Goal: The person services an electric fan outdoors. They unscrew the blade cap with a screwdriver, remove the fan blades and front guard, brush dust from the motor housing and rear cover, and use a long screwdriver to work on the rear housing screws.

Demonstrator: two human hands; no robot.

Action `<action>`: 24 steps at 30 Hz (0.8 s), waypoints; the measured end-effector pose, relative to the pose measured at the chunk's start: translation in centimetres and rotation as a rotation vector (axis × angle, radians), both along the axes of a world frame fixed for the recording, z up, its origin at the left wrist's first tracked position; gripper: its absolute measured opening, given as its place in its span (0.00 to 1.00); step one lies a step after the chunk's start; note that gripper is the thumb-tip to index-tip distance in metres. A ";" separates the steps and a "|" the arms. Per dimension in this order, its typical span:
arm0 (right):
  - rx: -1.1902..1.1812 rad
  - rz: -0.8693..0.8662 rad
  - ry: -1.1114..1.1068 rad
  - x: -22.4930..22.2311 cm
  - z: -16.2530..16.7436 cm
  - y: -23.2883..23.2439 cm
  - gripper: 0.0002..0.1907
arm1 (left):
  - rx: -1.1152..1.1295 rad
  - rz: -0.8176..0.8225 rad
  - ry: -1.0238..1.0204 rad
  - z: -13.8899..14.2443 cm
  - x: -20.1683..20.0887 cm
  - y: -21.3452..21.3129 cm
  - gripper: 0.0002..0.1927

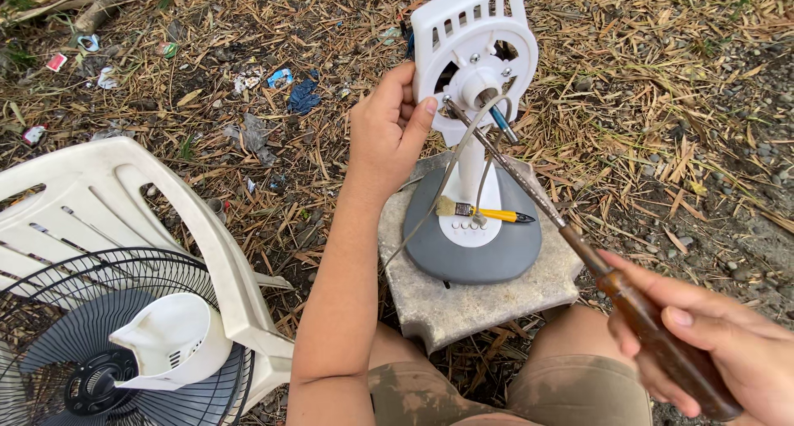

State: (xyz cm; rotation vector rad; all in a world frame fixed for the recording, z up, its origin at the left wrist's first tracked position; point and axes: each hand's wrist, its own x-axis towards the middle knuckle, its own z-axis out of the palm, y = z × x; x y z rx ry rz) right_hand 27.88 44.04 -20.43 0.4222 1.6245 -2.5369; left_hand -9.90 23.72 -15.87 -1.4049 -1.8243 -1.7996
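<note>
**Fan stripped to its motor housing**

On the concrete slab (488, 298), the stand fan's grey base (463, 252) carries the white motor housing (473, 58), gripped by the left hand (389, 128). Right hand (719, 351) holds a wooden-handled screwdriver (579, 244), tip at the housing's hub. Fan guard (74, 343), holding the rear motor cover (165, 343), lies on the plastic chair (124, 194); reassembly appears to remain.

White plastic chair (107, 194) sitting at nine o'clock; black wire fan guard (50, 327) lying at seven o'clock, white motor cover (165, 339) resting on it. Blue rag (303, 96) and litter scraps (58, 62) lying among dry straw (662, 78) at eleven o'clock.
</note>
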 end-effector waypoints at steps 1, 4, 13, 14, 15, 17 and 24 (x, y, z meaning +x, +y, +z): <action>-0.108 0.060 0.113 -0.1 -0.5 -0.1 0.37 | -0.002 0.003 0.012 0.1 0.0 0.0 0.16; -0.156 0.096 0.206 -0.4 -1.2 -0.1 0.38 | -0.013 0.011 0.024 0.3 0.1 -0.1 0.16; 1.484 -0.054 0.115 -0.1 3.9 -0.2 0.38 | -0.062 0.040 0.053 0.7 0.5 -0.3 0.16; 1.720 -0.067 0.151 -0.4 4.6 -0.7 0.38 | -0.064 0.043 0.042 0.9 0.7 -0.3 0.16; 1.782 -0.160 0.100 -0.5 5.1 -1.7 0.36 | -0.066 0.046 0.031 1.0 0.8 -0.3 0.16; 1.915 -0.293 0.030 -1.0 5.9 -3.5 0.32 | -0.036 0.056 0.010 1.0 0.8 0.0 0.17; 2.071 -0.334 0.064 -2.4 6.4 -5.5 0.30 | 0.071 0.109 -0.111 -5.4 1.1 -3.0 0.32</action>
